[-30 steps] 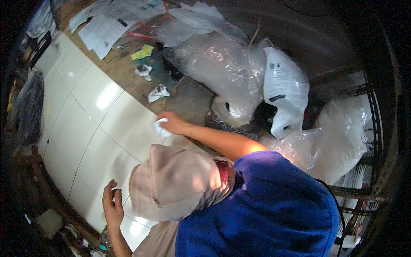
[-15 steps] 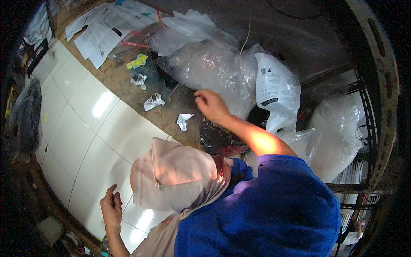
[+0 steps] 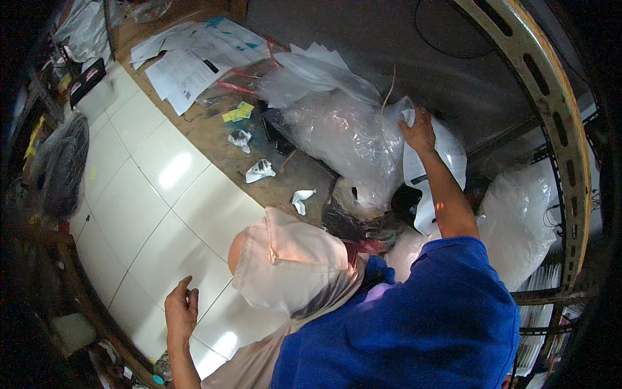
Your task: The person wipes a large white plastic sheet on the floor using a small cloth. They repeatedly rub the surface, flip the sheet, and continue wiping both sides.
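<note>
My right hand [image 3: 420, 133] is at the top edge of a white printed plastic bag [image 3: 418, 170], its thumb and fingers closed on that edge. A bit of white shows between them. The bag leans against a heap of clear plastic [image 3: 350, 133], with a black patch [image 3: 406, 200] at its lower left. My left hand [image 3: 181, 310] hangs over the white tiled floor, fingers partly stretched and apart, holding nothing. Between the hands is my bent knee in beige trousers [image 3: 291, 259].
Crumpled white scraps [image 3: 302, 200] and small yellow packets [image 3: 238, 113] lie on brown board [image 3: 214, 139]. Printed sheets [image 3: 188, 71] spread farther back. A slotted metal upright [image 3: 560, 136] bounds the right, near another clear plastic bundle [image 3: 518, 220]. White tiles [image 3: 155, 214] cover the left floor.
My right hand has moved right and away from me, from beside the clear plastic heap to the white bag's top. My left hand stays over the tiles. The view has shifted slightly.
</note>
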Motion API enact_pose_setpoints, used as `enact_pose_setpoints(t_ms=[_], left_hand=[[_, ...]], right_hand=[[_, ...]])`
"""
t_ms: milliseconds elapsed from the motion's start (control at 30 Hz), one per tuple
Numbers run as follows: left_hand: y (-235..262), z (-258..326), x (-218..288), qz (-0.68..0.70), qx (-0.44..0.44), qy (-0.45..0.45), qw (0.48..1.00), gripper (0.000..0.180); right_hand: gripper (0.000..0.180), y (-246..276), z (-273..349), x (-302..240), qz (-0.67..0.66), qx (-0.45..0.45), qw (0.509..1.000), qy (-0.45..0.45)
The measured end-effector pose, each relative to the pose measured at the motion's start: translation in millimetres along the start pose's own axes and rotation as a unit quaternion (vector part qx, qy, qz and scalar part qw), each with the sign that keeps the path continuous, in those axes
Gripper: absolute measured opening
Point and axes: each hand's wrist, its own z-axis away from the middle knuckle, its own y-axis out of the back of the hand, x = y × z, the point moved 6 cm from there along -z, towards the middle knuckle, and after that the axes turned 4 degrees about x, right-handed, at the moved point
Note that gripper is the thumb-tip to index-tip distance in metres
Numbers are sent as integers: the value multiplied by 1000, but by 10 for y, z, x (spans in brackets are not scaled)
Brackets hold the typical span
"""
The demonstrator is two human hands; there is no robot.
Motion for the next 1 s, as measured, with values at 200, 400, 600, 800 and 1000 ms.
enact_pose_setpoints(t_ms=[200,400,600,800,1000], left_hand=[[-22,106,-29,37,29,-9,999,31],[35,146,32,8,34,-20,999,29],[5,84,101,129,34,-12,991,27],[31,322,-170,339,106,86,931,36],[-133,666,-578,449,149,236,849,49]], right_hand=[[52,-50,-315,730,42,62,994,-80],[42,1480,-266,-1063,-303,108,942,100],[24,1697,359,-3361,-610,-17,689,391],[22,1100,1819,-4950,-617,-225,554,511],[20,312,3575,-5331,-522,-347,484,611]])
